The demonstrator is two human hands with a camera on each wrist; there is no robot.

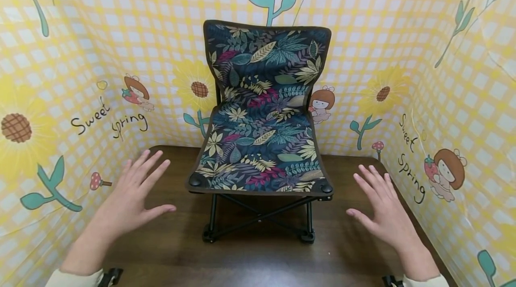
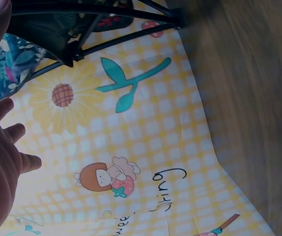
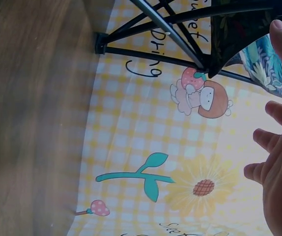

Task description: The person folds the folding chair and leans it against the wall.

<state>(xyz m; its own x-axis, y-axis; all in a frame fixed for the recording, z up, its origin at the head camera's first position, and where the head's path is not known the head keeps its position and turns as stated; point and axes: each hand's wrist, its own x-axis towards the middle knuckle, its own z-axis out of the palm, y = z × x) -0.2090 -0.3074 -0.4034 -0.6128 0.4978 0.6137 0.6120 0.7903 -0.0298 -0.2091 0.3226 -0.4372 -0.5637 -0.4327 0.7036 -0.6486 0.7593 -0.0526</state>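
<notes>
While 2 hands [image 1: 131, 195] [image 1: 384, 211] hover, leafy cloth chair [image 1: 260, 143] (waisted), glossy wood [image 1: 258, 264].

Chair [image 2: 50, 39] (past the top edge) partial in both wrist views

A: What pattern is on the chair [image 1: 260, 137]?
B: Leaves in teal, cream, purple and magenta over dark navy, edged in dark brown.
A: And its legs [image 1: 309, 215]?
B: Plain black.
A: How about the cloth [image 1: 363, 23]?
B: Yellow-and-white check, printed with sunflowers [image 1: 383, 94]: yellow petals, brown cross-hatched centres, blue-green leaves.
A: Any other colours printed there?
B: Cartoon figures [image 1: 448, 170] with reddish-brown hair and pale pink clothes, red strawberries [image 1: 431, 170] with green tops, red mushrooms [image 1: 95, 181] with pale spots, and black lettering [image 1: 411, 182].
A: The table [image 1: 173, 237]?
B: Brown, with a streaky wood grain.
A: And the sleeves [image 1: 72, 279]?
B: Creamy white.
</notes>
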